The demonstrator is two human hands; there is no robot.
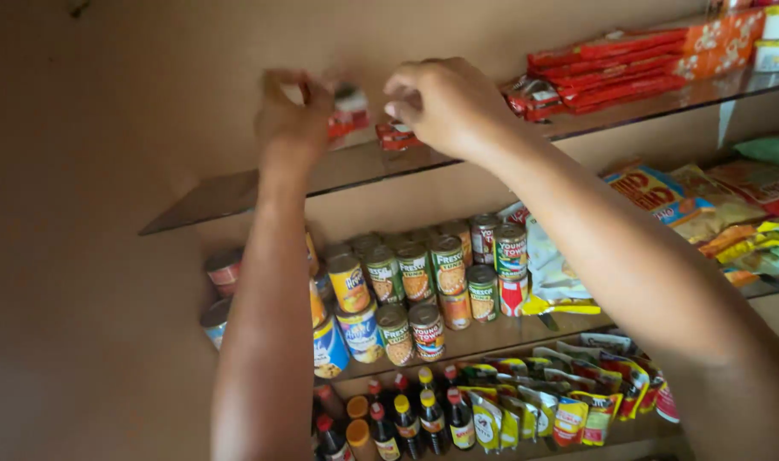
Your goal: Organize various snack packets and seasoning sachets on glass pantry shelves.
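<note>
Hands up at the glass shelf (pixel 236 192): left hand (pixel 291 111) pinches one small red packet (pixel 351 111), blurred, held just above the shelf. Right hand (pixel 445 102) hovers curled beside it, fingers bent; whether it grips anything, I cannot tell. A second red packet (pixel 398 135) lies flat below the right hand, nearer that hand. Two packets counted.

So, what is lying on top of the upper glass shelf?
On the upper glass shelf lie stacked red flat packets at the right and small red packets by the right hand. The left hand holds one small packet. The hands cover whatever lies behind them.
</note>
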